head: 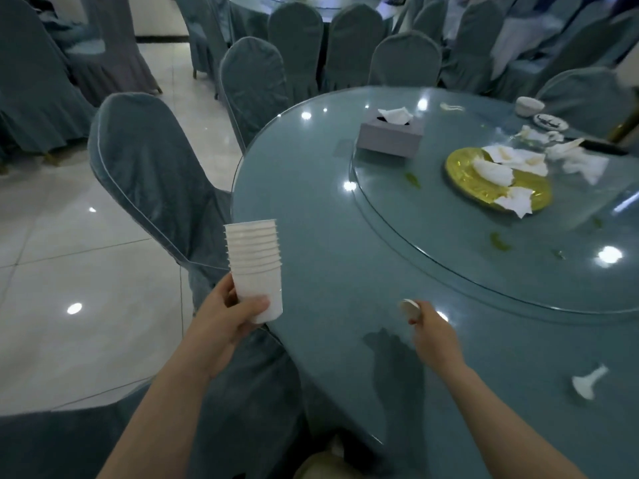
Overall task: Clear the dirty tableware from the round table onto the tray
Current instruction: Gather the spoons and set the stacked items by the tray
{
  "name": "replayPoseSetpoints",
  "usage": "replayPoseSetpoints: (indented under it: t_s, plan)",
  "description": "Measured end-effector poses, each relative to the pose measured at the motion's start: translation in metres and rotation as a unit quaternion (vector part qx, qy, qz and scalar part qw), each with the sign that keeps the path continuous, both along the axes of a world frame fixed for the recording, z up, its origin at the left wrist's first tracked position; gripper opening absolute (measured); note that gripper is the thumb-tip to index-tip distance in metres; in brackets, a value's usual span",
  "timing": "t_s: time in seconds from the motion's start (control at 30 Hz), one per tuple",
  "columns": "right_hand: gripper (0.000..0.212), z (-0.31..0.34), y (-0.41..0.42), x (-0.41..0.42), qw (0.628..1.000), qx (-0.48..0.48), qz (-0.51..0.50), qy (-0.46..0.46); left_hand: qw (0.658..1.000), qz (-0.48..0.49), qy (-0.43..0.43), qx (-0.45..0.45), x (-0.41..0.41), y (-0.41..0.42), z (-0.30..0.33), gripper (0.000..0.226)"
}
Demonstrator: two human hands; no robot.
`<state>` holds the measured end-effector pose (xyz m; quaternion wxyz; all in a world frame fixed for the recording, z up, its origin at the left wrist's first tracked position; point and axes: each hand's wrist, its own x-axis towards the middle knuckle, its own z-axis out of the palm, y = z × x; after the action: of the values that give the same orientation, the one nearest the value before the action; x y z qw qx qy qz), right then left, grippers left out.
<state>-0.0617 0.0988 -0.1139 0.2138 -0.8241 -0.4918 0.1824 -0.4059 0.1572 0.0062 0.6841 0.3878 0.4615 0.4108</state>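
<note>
One round table (311,209) with a glass top fills the right of the view, and on it turns one glass lazy Susan (432,216). Four covered chairs (148,174) stand along its far and left rim. On the lazy Susan lie one grey tissue box (389,136) and one yellow plate (463,174) carrying three crumpled napkins (492,171); more crumpled napkins lie just beside it. At the far right edge of the table sit one small white bowl (529,105) and one small patterned dish (550,121). One white spoon (587,382) lies on the table near the right forearm.

The left hand (224,326) holds one stack of white cups (255,267), about nine nested, fingers curled round the lowest cup, off the table's left rim. The right hand (432,333) hovers over the table, its fingers pinching one small white object (409,307), too blurred to name.
</note>
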Motion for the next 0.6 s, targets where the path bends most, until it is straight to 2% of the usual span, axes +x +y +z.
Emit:
replayPoseSetpoints:
  t_s: [0.1, 0.2, 0.27, 0.33, 0.43, 0.6]
  plan:
    - [0.023, 0.013, -0.053, -0.005, 0.995, 0.07, -0.053, 0.05, 1.0, 0.003, 0.002, -0.002, -0.001, -0.033, -0.002, 0.055]
    - [0.007, 0.027, -0.102, -0.003, 0.983, 0.106, -0.113, 0.096, 1.0, -0.006, -0.006, 0.001, 0.003, -0.062, -0.004, 0.062]
    - [0.016, 0.037, -0.13, 0.005, 0.978, 0.112, -0.142, 0.101, 1.0, -0.006, -0.006, 0.011, 0.009, -0.075, -0.004, 0.053]
    - [0.015, 0.044, -0.155, 0.014, 0.975, 0.109, -0.165, 0.101, 1.0, -0.01, -0.002, 0.017, 0.017, -0.084, -0.003, 0.045]
    - [0.012, 0.051, -0.186, 0.027, 0.969, 0.105, -0.202, 0.1, 0.999, -0.029, -0.001, 0.02, 0.031, -0.095, 0.001, 0.044]
    - [0.018, 0.051, -0.222, 0.048, 0.955, 0.083, -0.254, 0.132, 0.998, -0.047, -0.03, 0.011, 0.059, -0.111, 0.003, 0.043]
